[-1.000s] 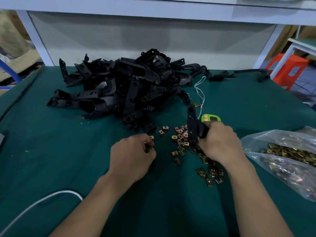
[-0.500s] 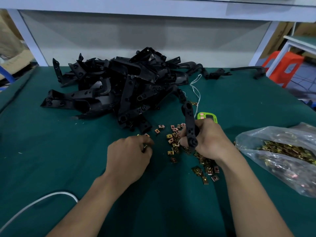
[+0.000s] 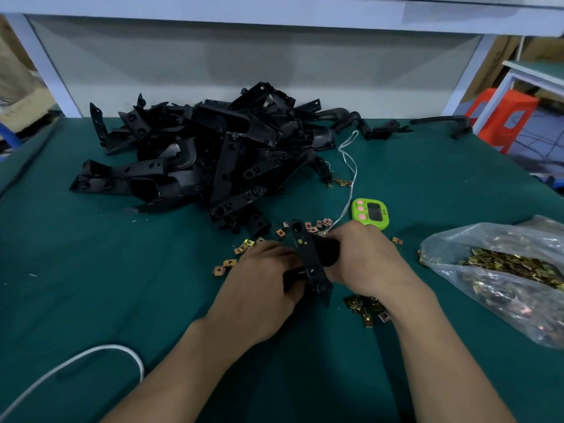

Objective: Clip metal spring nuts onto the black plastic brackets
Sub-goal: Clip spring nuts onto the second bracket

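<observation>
A white cable [image 3: 91, 358] loops on the green mat [image 3: 91, 254] nearest me. Just past it, I hold one long black plastic bracket [image 3: 309, 261] tilted above the mat, between both hands.

The danger, as I judge it, is that a nut pushed on crooked could jam. It could also spring off into the loose brass-coloured spring nuts [image 3: 366, 306] scattered around my wrists. A slack hold would let the bracket twist under the push.

My right hand [image 3: 366, 264] is clenched round its thick middle, knuckles up. My left hand [image 3: 262, 288] curls onto its near end, back of the hand towards me. Whether a nut sits under those fingers I cannot tell.

Farther off lie a small green timer [image 3: 370, 214], a clear plastic bag of nuts [image 3: 494, 270] to the right, and the heap of black brackets [image 3: 207, 154] at the back.
</observation>
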